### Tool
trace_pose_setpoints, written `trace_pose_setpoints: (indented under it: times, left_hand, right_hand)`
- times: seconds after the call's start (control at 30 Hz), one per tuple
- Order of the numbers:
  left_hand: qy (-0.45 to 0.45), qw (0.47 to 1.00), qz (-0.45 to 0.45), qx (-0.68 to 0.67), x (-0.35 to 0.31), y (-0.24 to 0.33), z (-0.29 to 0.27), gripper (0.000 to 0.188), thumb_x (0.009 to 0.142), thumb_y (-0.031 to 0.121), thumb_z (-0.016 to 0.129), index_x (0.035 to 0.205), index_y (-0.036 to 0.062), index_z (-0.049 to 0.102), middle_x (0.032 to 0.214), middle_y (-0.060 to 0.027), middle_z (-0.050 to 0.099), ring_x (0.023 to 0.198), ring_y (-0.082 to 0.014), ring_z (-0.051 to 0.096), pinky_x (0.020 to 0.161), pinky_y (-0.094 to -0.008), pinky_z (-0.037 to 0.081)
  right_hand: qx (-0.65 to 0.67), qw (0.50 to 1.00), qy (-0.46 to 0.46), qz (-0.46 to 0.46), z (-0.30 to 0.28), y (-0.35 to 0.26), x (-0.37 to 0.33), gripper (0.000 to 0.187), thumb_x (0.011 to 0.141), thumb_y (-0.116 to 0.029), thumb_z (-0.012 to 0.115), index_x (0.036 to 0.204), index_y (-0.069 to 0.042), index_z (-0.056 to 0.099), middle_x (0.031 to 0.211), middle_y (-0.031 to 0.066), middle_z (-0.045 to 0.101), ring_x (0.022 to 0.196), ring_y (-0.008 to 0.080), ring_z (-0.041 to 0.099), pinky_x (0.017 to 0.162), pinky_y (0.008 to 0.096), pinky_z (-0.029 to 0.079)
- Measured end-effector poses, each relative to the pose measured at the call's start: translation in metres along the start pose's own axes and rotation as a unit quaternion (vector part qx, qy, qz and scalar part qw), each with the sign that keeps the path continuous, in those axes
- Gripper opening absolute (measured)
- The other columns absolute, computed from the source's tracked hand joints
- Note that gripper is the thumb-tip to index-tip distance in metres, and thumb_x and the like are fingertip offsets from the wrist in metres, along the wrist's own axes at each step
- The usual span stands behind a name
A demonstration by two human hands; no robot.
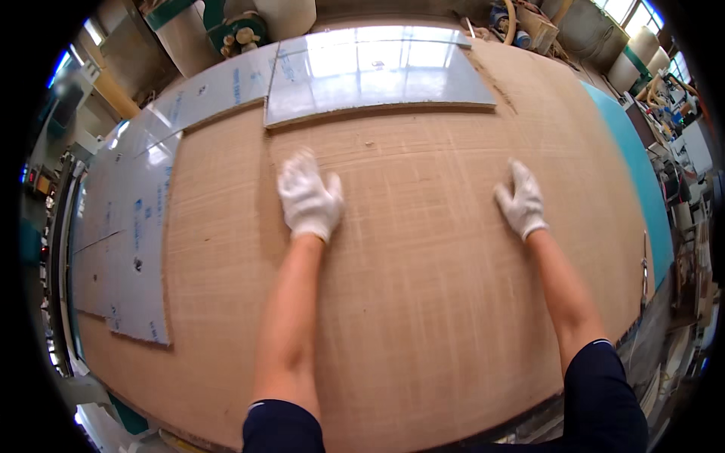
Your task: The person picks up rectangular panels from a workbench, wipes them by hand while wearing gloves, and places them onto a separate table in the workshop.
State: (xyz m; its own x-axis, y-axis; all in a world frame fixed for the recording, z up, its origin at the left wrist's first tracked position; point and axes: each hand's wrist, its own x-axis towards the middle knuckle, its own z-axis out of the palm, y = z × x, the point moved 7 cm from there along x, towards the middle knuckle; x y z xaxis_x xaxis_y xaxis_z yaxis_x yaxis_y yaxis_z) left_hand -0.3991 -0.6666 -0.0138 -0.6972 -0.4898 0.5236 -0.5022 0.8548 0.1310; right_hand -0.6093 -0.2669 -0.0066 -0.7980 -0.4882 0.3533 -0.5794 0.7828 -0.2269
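Note:
Both of my hands wear white knit gloves and reach out over a large brown wooden board (408, 302). My left hand (309, 198) is open and holds nothing, its thumb apart and its fingertips blurred. Farther right, my right hand (522, 200) is also open, with thumb and fingers stretched out. Whether either palm touches the board cannot be made out. Beyond the hands lies a shiny grey film-covered panel (362, 87), its near edge rough and light brown. More grey panels (136, 219) with blue print lie along the left side and far left of the board.
A turquoise surface (623, 147) shows past the board's right edge. Green-and-white machinery (234, 34) stands beyond the far left. Hoses and clutter (521, 23) lie at the far right. A thin metal tool (644, 268) is at the right edge. Dust marks the board near the panel.

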Motion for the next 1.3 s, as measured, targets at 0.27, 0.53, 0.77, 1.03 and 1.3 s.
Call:
trace_pose_setpoints:
  times: [0.27,0.53,0.77,1.03,1.3]
  left_hand:
    - [-0.046,0.969,-0.244,0.007,0.131,-0.097,0.033,0.084,0.088,0.047,0.058,0.157,0.0027,0.039,0.145,-0.0336,0.056,0.137,-0.0434,0.053,0.114,-0.047,0.045]
    - [-0.036,0.945,-0.265,-0.188,0.132,-0.133,0.06,0.079,0.08,0.036,0.064,0.152,0.006,0.053,0.147,-0.0256,0.06,0.135,-0.0416,0.057,0.115,-0.0426,0.043]
    - [-0.042,0.956,-0.222,-0.185,0.125,-0.134,0.059,0.083,0.082,0.027,0.063,0.16,0.0048,0.042,0.16,-0.0223,0.048,0.149,-0.0366,0.043,0.125,-0.0384,0.032]
    - [-0.078,0.97,-0.229,0.018,0.132,-0.105,0.05,0.086,0.093,0.046,0.052,0.167,0.0109,0.027,0.171,-0.0165,0.033,0.158,-0.0365,0.027,0.131,-0.0396,0.022]
    - [-0.018,0.956,-0.273,-0.105,0.138,-0.13,0.045,0.079,0.084,0.038,0.061,0.158,0.0138,0.047,0.145,-0.0256,0.06,0.132,-0.0405,0.058,0.113,-0.046,0.046]
  right_hand:
    - [0.054,0.997,0.041,-0.025,0.044,0.049,0.182,0.081,0.094,-0.038,0.071,0.16,-0.002,0.04,0.154,0.0283,0.052,0.144,0.0431,0.049,0.121,0.0427,0.037]
    - [0.47,0.876,-0.101,0.032,0.076,0.075,0.199,0.082,0.092,-0.012,0.06,0.168,-0.007,0.029,0.175,0.0111,0.027,0.161,0.0306,0.023,0.129,0.0362,0.018]
    - [0.563,0.814,-0.089,0.11,0.073,0.079,0.199,0.08,0.093,-0.009,0.061,0.167,-0.006,0.031,0.162,0.0111,0.045,0.148,0.026,0.041,0.124,0.0339,0.027]
    - [0.127,0.989,-0.001,0.075,0.052,0.042,0.194,0.075,0.095,-0.034,0.073,0.161,-0.012,0.045,0.153,0.0173,0.057,0.138,0.0277,0.057,0.117,0.0357,0.042]
    - [0.253,0.966,-0.044,0.032,0.063,0.049,0.193,0.073,0.092,-0.015,0.068,0.161,-0.008,0.044,0.163,0.0177,0.047,0.154,0.0282,0.04,0.127,0.0342,0.028]
